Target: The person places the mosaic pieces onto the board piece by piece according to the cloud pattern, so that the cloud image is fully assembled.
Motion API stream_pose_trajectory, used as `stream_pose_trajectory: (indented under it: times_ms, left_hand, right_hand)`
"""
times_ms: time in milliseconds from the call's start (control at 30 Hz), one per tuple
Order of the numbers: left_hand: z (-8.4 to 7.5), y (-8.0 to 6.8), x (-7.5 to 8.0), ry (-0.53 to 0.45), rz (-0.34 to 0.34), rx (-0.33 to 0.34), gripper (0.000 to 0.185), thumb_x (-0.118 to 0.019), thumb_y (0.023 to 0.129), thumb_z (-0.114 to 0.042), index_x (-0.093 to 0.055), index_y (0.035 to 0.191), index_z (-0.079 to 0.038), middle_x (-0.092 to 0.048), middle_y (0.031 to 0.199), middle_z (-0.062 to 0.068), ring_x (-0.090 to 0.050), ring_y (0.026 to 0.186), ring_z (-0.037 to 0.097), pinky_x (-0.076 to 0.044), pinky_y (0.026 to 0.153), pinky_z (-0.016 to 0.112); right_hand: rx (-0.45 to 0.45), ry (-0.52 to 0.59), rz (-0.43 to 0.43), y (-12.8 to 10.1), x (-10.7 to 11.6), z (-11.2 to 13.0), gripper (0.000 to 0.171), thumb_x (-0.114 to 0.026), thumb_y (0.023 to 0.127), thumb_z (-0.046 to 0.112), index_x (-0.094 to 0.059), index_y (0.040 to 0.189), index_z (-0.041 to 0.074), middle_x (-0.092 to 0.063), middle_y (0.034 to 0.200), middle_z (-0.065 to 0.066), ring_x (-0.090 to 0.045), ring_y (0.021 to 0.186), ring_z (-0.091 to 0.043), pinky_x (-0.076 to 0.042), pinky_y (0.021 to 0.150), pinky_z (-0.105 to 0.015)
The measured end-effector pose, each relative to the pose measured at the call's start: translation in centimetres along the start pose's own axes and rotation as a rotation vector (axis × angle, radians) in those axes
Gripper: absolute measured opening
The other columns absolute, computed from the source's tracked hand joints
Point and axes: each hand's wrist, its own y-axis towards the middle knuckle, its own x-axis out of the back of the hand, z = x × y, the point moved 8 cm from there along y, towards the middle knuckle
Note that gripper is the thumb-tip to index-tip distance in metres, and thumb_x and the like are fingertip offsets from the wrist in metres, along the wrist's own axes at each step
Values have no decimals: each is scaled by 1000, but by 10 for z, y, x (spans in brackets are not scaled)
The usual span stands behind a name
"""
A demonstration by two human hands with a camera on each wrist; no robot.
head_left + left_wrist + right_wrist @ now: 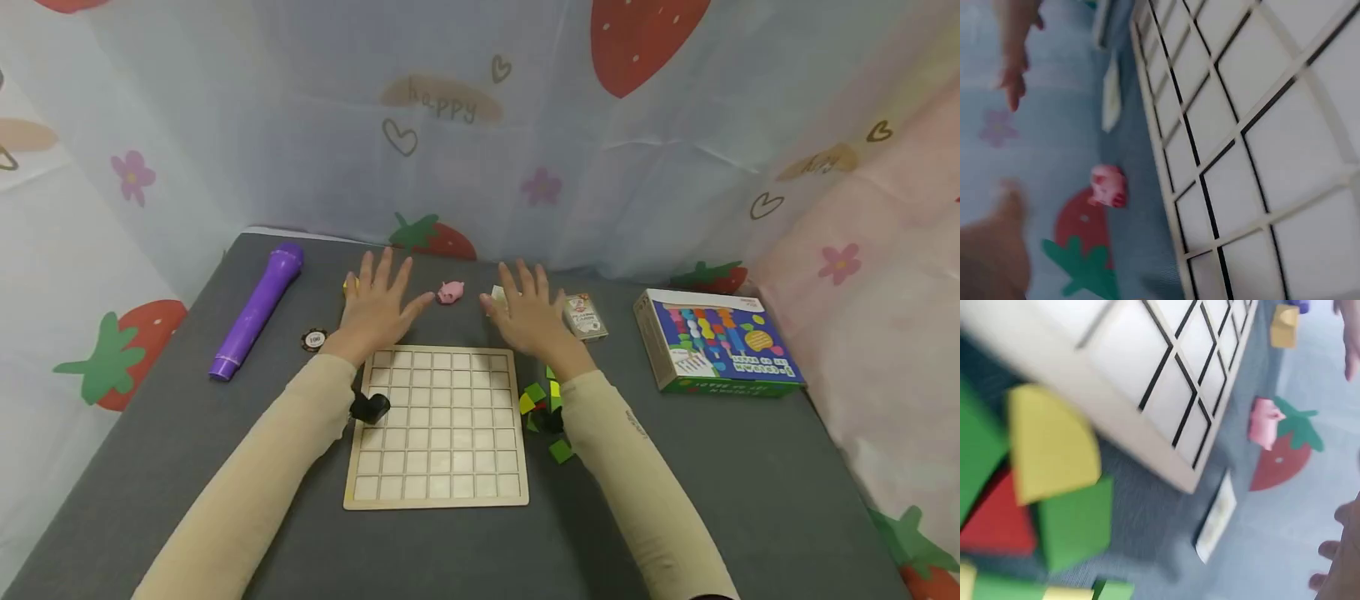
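Both hands are held out with fingers spread, gripping nothing. My left hand (375, 308) is over the far left corner of a pale wooden grid board (439, 503), beside a small yellow block (1284, 326) that it partly hides in the head view. Past the board's far right corner, my right hand (531, 315) overlaps a small pale card-like piece (1216, 519). A pink toy pig (451, 292) stands between the hands. Green, yellow and red blocks (536, 392) lie right of the board, partly covered by the right sleeve.
A purple toy microphone (258, 312) and a black-and-white poker chip (314, 340) lie to the left. Beyond the right hand is a playing card box (585, 317), with a colourful game box (723, 342) farther right. A printed curtain (300, 167) hangs behind the grey table (300, 550).
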Motion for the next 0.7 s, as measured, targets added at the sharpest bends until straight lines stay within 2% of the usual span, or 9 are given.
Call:
stream_pose_trajectory:
  times_ms: [100, 167, 300, 400, 533, 700]
  left_hand:
    - [-2, -24, 5, -82, -13, -68, 82, -45, 95, -58, -9, 156, -17, 11, 160, 14, 17, 145, 40, -3, 114, 63]
    - [-2, -46, 6, -128, -8, -125, 83, -55, 93, -52, -17, 155, -12, 2, 160, 19, 8, 145, 44, -9, 112, 65]
    - [4, -89, -5, -208, 36, -215, 82, -63, 91, -43, -24, 152, -6, -13, 155, 29, -8, 140, 53, -15, 109, 68]
    - [17, -112, -18, -251, 57, -210, 82, -65, 90, -41, -26, 151, -4, -17, 153, 30, -11, 139, 54, -16, 107, 69]
    - [31, -131, -39, -243, 57, -180, 83, -64, 89, -46, -28, 150, -3, -22, 154, 25, -11, 141, 50, -12, 108, 69]
    - [36, -136, -52, -211, 47, -166, 83, -60, 90, -51, -27, 152, -7, -23, 157, 17, -10, 144, 45, -7, 112, 64]
  right_hand:
    - [15, -3, -23, -24, 11, -11, 70, -35, 100, 53, -3, 156, 27, 1, 161, -9, 2, 147, -36, -10, 107, -72]
    - [24, -6, -21, -43, 14, -20, 66, -46, 100, 43, -16, 155, 23, -11, 158, -13, -11, 144, -39, -17, 105, -72]
    - [45, 35, 15, -78, 8, -38, 45, -57, 97, 23, -48, 139, 10, -43, 138, -17, -37, 126, -38, -34, 98, -62]
    - [61, 83, 50, -95, -4, -50, 30, -60, 95, 13, -59, 123, 2, -56, 118, -17, -48, 109, -34, -44, 91, -51]
    - [41, 123, 63, -106, -21, -67, 25, -61, 94, 8, -61, 117, 0, -57, 111, -17, -53, 102, -32, -49, 88, -46]
    - [14, 153, 37, -108, -29, -83, 27, -62, 93, 7, -60, 118, -1, -56, 111, -17, -54, 99, -29, -49, 88, -46]
